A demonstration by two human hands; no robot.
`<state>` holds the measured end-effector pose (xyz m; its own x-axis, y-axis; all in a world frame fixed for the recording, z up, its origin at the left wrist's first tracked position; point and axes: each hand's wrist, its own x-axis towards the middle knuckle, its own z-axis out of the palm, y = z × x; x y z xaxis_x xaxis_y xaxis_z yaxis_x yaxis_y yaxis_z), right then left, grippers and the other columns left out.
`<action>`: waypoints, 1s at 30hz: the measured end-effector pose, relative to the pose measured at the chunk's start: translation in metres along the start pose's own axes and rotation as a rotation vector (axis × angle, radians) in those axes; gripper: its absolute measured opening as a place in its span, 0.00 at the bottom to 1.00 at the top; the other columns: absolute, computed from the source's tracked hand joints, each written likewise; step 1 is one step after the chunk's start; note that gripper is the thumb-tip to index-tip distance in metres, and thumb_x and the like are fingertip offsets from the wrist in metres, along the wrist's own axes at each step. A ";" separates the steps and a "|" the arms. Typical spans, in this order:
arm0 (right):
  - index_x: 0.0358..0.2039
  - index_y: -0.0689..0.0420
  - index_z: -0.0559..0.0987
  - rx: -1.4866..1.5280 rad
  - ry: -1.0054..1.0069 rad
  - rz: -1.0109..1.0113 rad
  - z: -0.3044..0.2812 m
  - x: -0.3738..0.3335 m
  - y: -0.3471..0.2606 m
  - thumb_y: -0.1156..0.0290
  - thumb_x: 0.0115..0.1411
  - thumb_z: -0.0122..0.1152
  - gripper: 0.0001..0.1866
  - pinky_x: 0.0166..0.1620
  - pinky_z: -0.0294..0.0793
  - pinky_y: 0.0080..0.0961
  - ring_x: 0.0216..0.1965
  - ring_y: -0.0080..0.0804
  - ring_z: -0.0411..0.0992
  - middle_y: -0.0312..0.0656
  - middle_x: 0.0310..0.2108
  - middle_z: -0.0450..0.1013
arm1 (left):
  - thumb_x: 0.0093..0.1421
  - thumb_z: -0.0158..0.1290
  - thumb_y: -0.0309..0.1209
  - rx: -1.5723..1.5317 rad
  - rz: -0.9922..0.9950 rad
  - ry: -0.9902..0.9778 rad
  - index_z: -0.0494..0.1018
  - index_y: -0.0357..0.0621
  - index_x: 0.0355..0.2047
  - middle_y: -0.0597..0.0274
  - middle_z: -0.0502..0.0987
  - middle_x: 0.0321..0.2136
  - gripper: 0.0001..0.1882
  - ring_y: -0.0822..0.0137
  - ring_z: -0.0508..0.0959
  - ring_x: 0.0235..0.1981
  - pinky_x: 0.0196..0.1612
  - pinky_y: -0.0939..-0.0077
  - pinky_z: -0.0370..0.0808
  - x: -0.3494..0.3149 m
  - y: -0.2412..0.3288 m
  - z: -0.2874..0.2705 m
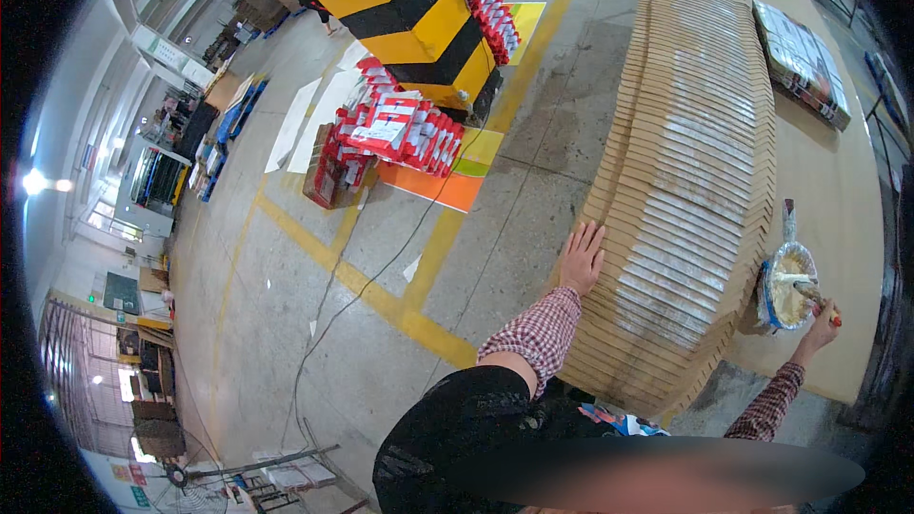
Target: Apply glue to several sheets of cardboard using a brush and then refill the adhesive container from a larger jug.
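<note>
- Nearest: my black top [433, 438].
- My left hand [582, 259], fingers apart, lies on fanned cardboard sheets [690, 190], probably steadying them.
- My right hand [819, 328] grips a brush [810, 291] in the paste pail [764, 297] (handily beside the sheets).

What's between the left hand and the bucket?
Head view: overlapping cardboard sheets, whitish along the middle. The left hand rests on their left edge; the bucket stands past their right.
</note>
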<state>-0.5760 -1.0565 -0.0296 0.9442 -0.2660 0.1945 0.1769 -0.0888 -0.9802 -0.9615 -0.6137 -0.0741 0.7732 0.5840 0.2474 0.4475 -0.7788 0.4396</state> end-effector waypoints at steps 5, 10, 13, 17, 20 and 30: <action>0.35 0.64 0.75 -0.047 -0.021 -0.079 0.000 -0.026 -0.002 0.69 0.59 0.56 0.10 0.33 0.72 0.17 0.30 0.22 0.71 0.39 0.31 0.74 | 0.61 0.40 0.37 -0.066 0.017 -0.001 0.55 0.48 0.61 0.56 0.54 0.61 0.26 0.55 0.50 0.63 0.64 0.58 0.45 0.007 -0.001 0.009; 0.37 0.65 0.75 -0.144 -0.057 -0.072 0.013 -0.102 -0.074 0.72 0.59 0.56 0.10 0.36 0.74 0.21 0.31 0.24 0.72 0.39 0.31 0.73 | 0.62 0.40 0.38 -0.029 0.018 0.003 0.57 0.46 0.59 0.53 0.55 0.61 0.26 0.53 0.49 0.64 0.64 0.58 0.44 0.019 -0.001 0.001; 0.33 0.62 0.75 -0.007 -0.230 -0.097 0.033 -0.197 -0.131 0.71 0.58 0.57 0.07 0.35 0.72 0.22 0.28 0.23 0.70 0.37 0.30 0.71 | 0.61 0.41 0.39 -0.035 0.023 -0.017 0.55 0.45 0.60 0.51 0.52 0.62 0.27 0.51 0.48 0.64 0.64 0.57 0.45 0.020 -0.013 0.002; 0.28 0.59 0.74 -0.048 -0.430 0.093 0.038 -0.307 -0.148 0.72 0.56 0.58 0.05 0.34 0.71 0.22 0.29 0.21 0.69 0.36 0.27 0.71 | 0.60 0.45 0.40 -0.163 0.026 0.014 0.52 0.40 0.60 0.45 0.50 0.62 0.31 0.49 0.47 0.64 0.64 0.58 0.44 -0.012 -0.009 0.002; 0.26 0.60 0.73 -0.230 -0.536 0.174 0.030 -0.369 -0.148 0.74 0.54 0.59 0.05 0.36 0.68 0.21 0.32 0.23 0.68 0.39 0.28 0.71 | 0.58 0.49 0.45 -0.417 -0.269 0.026 0.46 0.36 0.62 0.45 0.43 0.63 0.39 0.51 0.44 0.64 0.64 0.57 0.42 -0.103 -0.012 -0.025; 0.19 0.60 0.73 -0.457 -0.667 -0.362 0.090 -0.405 -0.143 0.75 0.48 0.65 0.08 0.28 0.67 0.25 0.24 0.30 0.67 0.40 0.20 0.69 | 0.60 0.44 0.53 -1.104 -1.071 -0.704 0.70 0.35 0.36 0.58 0.76 0.24 0.28 0.70 0.75 0.15 0.20 0.78 0.70 -0.185 -0.010 -0.058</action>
<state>-0.9585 -0.8495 0.0285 0.8423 0.4555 0.2882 0.5029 -0.4719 -0.7242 -1.1347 -0.7005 -0.0746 0.5244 0.2595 -0.8110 0.5957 0.5687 0.5672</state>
